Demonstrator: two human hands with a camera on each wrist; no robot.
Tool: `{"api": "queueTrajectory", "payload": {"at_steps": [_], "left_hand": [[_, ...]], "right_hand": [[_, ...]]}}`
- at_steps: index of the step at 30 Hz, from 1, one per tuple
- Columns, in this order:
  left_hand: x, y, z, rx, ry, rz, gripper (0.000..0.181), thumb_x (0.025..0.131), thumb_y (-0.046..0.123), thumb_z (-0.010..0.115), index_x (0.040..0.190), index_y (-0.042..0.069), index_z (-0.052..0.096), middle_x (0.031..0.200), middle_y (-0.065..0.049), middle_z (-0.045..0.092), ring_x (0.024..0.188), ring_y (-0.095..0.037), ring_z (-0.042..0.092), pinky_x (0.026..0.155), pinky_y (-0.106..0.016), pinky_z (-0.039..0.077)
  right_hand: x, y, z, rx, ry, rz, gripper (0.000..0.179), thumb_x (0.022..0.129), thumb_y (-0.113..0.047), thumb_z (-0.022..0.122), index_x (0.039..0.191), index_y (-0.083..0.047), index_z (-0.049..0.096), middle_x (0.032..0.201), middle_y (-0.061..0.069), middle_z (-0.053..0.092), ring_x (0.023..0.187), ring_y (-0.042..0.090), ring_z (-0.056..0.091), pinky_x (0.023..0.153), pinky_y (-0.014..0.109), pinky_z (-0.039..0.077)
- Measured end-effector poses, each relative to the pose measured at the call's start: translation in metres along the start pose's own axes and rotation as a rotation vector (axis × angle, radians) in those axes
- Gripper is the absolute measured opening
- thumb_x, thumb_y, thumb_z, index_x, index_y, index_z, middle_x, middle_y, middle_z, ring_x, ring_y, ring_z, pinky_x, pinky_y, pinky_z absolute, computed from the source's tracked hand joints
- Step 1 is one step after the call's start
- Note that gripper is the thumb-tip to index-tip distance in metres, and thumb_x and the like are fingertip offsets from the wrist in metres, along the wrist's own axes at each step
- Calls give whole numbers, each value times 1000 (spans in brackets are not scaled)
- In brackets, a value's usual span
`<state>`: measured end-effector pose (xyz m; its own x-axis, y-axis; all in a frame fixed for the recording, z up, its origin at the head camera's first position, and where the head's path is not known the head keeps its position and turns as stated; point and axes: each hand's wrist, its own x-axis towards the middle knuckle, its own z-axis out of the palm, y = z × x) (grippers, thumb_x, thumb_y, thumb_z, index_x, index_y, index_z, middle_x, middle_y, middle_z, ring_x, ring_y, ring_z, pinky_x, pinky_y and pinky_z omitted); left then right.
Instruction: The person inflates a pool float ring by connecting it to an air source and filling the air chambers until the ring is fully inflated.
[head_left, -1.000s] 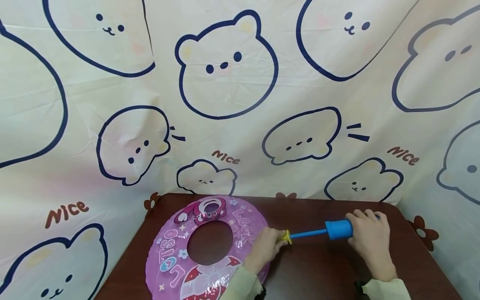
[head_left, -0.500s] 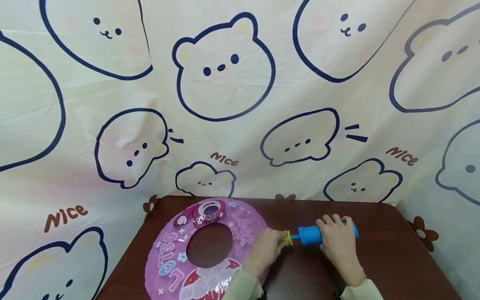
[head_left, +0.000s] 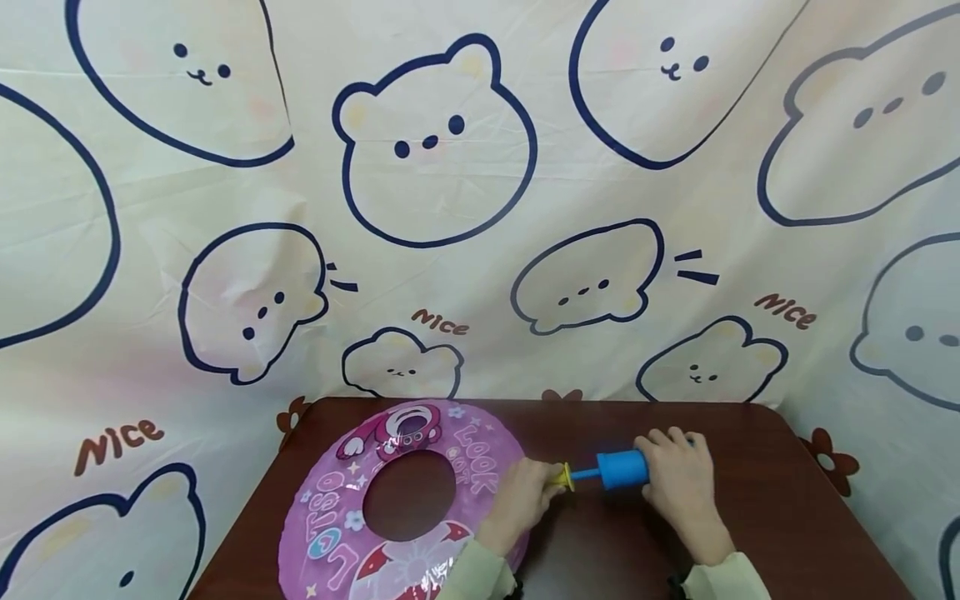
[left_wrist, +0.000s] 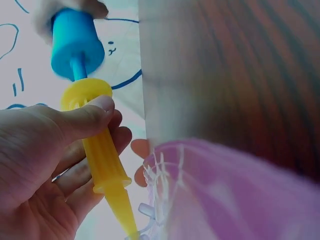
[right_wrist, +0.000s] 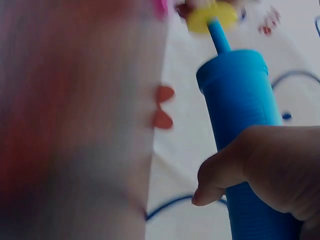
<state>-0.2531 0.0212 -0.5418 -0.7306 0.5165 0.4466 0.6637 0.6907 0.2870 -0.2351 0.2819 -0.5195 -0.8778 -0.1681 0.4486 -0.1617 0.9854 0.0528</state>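
A pink-purple inflatable swim ring (head_left: 318, 508) with cartoon prints lies on the table, plumped out with air. My left hand (head_left: 517, 504) is at its right side and grips the yellow nozzle (left_wrist: 102, 157) of a hand pump between thumb and fingers. In the left wrist view the nozzle's narrow tip meets the ring's clear valve (left_wrist: 146, 210); how deep it goes in I cannot tell. My right hand (head_left: 681, 492) holds the pump's blue barrel (head_left: 621, 470), its thumb wrapped over it in the right wrist view. A short length of thin blue rod (head_left: 587, 473) shows between nozzle and barrel.
The dark brown wooden table (head_left: 780, 517) carries the ring, with bare surface around the pump. Behind it and along the sides hangs a pale cloth (head_left: 480, 283) printed with bear outlines and "Nice".
The right hand has pushed the barrel left toward the nozzle, leaving much less rod showing; in the last half second slightly more rod shows again. The left hand keeps its grip at the ring.
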Motion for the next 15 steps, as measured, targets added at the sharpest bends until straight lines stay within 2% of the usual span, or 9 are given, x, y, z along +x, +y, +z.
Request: {"api": "queueTrajectory", "payload": {"at_steps": [8, 11, 15], "left_hand": [[-2, -3, -1, 5, -44, -39, 16, 92, 23, 84, 82, 22, 71, 76, 10, 73, 64, -4, 58, 63, -17, 48], [-2, -3, 0, 16, -35, -40, 17, 92, 24, 84, 81, 23, 71, 75, 10, 73, 63, -4, 59, 61, -17, 47], [0, -2, 0, 43, -13, -33, 17, 91, 26, 85, 81, 23, 72, 74, 10, 73, 61, -4, 58, 58, -18, 45]], "right_hand": [[-6, 44, -9, 27, 54, 52, 46, 59, -7, 92, 103, -9, 78, 98, 12, 74, 97, 39, 60, 94, 64, 43], [-6, 45, -11, 14, 39, 62, 48, 59, -8, 92, 105, -8, 78, 99, 13, 74, 97, 39, 61, 95, 65, 43], [-3, 31, -8, -10, 32, 25, 50, 62, -13, 94, 109, -8, 79, 103, 14, 75, 101, 40, 62, 95, 66, 44]]}}
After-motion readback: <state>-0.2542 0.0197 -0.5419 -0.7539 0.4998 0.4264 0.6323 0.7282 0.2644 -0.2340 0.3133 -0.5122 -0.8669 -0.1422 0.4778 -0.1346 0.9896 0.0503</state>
